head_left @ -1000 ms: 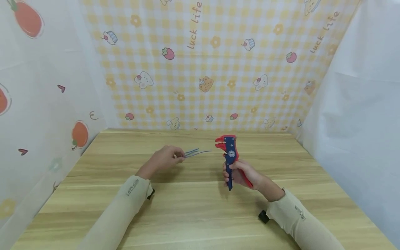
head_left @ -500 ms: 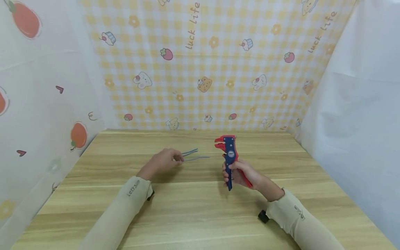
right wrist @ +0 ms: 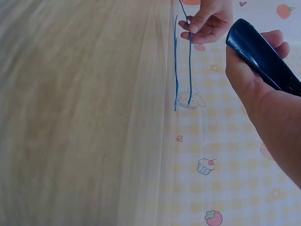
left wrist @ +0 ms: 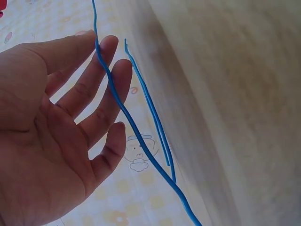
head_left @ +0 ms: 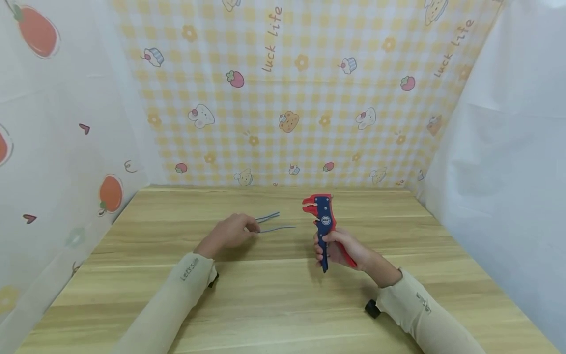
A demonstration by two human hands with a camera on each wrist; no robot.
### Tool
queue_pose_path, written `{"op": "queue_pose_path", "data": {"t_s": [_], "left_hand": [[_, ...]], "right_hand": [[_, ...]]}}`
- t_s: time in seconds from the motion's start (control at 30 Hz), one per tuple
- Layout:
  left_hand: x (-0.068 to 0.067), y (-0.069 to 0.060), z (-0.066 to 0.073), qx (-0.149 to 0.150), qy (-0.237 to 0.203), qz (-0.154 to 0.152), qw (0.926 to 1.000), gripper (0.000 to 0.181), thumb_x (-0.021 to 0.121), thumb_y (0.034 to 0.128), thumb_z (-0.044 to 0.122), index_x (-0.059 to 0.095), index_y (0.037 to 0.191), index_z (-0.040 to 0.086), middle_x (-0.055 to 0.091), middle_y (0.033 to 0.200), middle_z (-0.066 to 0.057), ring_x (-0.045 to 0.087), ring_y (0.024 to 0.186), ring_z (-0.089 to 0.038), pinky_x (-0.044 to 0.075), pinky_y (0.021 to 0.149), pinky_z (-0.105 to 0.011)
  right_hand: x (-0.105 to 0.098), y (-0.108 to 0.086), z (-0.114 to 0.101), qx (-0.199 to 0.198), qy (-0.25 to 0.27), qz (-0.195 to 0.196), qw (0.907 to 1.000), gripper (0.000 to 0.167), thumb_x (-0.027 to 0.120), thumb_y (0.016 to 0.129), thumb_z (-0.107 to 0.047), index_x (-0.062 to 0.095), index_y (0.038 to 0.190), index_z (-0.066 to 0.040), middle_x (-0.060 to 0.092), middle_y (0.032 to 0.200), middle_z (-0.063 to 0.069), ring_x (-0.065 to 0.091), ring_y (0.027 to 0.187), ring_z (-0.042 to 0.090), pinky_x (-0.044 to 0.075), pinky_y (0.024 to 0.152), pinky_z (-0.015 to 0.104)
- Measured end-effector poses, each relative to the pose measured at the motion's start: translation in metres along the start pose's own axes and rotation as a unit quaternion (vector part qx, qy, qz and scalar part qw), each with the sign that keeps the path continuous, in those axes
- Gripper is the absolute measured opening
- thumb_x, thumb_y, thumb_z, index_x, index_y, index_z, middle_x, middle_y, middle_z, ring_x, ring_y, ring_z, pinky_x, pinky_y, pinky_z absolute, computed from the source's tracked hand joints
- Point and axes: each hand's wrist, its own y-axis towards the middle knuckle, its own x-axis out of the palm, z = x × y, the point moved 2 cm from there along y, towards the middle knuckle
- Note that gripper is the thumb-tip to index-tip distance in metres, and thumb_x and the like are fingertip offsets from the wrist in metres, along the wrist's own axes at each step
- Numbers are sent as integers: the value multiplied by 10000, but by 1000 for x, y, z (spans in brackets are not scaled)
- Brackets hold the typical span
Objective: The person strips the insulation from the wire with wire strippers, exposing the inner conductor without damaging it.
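Observation:
Between thumb and fingertips, my left hand (head_left: 231,230) pinches one thin blue wire (head_left: 279,229), its free end pointing right. In the left wrist view, that wire (left wrist: 141,141) runs past the thumb tip and across the front of the fingers. Two more blue wires (head_left: 268,217) lie close together on the table, just beyond the fingers. A red and blue wire stripper (head_left: 325,214) stands upright in my right hand (head_left: 347,247), which grips its handles, with the red jaws facing left. Only a dark handle end (right wrist: 261,54) of it shows in the right wrist view.
Both arms reach over a light wooden table (head_left: 274,305). A yellow checked cloth (head_left: 265,98) hangs behind its back edge. White sheets (head_left: 499,147) close off the sides. A black wrist strap piece (head_left: 373,309) sits under the right cuff.
My left hand has come slightly nearer with one wire, drawing it apart from the other two, which stay on the table. The right hand and wire stripper have hardly moved.

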Motion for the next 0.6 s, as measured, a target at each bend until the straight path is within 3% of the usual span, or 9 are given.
{"op": "queue_pose_path", "data": {"t_s": [0.6], "left_hand": [[1, -4, 2, -4, 11, -116, 9999, 165, 661, 939, 143, 739, 1083, 153, 715, 1098, 11, 625, 1118, -246, 436, 997, -535]], "right_hand": [[1, 0, 0, 13, -56, 38, 10000, 197, 321, 983, -76, 485, 1076, -22, 578, 890, 39, 574, 826, 169, 516, 876, 421]]}}
